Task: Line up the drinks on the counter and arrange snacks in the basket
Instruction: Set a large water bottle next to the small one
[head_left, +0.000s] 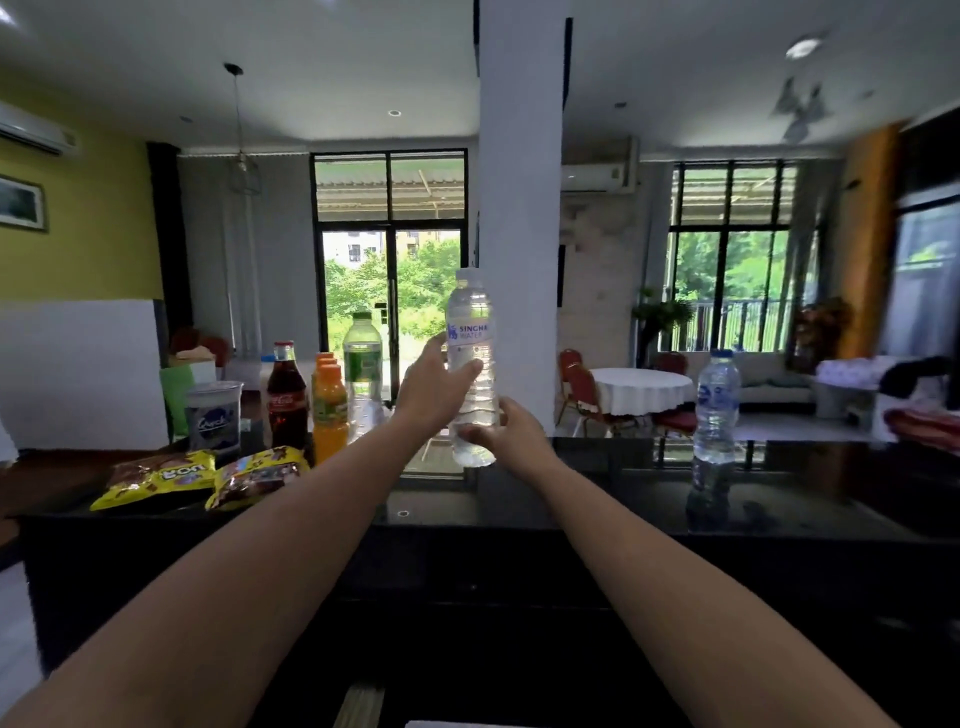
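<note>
A clear water bottle (470, 317) with a white and blue label stands upright at the middle of the black counter (597, 493). My left hand (434, 387) grips its middle from the left. My right hand (511, 434) holds its lower part from the right. Left of it stand a green-labelled clear bottle (362, 364), two orange juice bottles (329, 410), a cola bottle (287, 400) and a plastic cup (214, 415). Two yellow snack bags (205, 475) lie at the counter's left front. Another water bottle (717, 405) stands alone on the right.
A white pillar (522, 208) rises behind the counter's middle. Beyond are a round table with a white cloth (641, 389) and red chairs. No basket is in view.
</note>
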